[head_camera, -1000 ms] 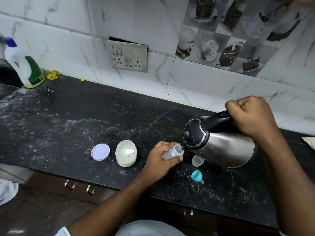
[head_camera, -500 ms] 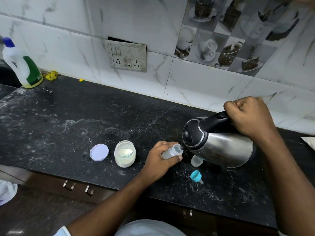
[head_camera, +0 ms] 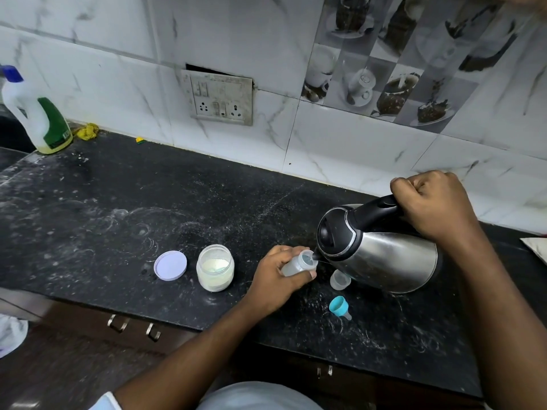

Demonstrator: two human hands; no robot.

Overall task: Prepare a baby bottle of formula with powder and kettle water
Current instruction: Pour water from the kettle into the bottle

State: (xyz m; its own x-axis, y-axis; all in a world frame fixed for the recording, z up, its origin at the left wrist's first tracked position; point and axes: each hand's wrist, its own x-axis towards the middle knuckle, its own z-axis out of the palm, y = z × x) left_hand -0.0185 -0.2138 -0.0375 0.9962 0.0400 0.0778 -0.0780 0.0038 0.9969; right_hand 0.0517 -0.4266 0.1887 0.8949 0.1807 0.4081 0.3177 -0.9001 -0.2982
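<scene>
Two hands are at work over the black speckled table, seen from the head camera. The left hand has its fingers and thumb curled round a small translucent baby bottle, holding it tilted above the table with its open mouth turned to the right. The right hand is closed in a fist round the black handle of a steel kettle. The kettle is tipped over to the left, and its spout sits right at the mouth of the bottle. Whether water is running cannot be told.

Left of the bottle, an open glass jar of pale powder stands upright on the table. Its round white lid lies flat just beside it, further left. Below the kettle's body stands a small clear cap, and nearer the table's front edge lies a blue teat ring on its side; both are apart from the bottle.

At the far left corner, against the marble-patterned wall, stands a white cleaner bottle with a blue cap and green label. A crumpled yellow cloth lies beside it. A switch and socket panel is set in the wall above the table. Metal drawer handles show under the front edge.
</scene>
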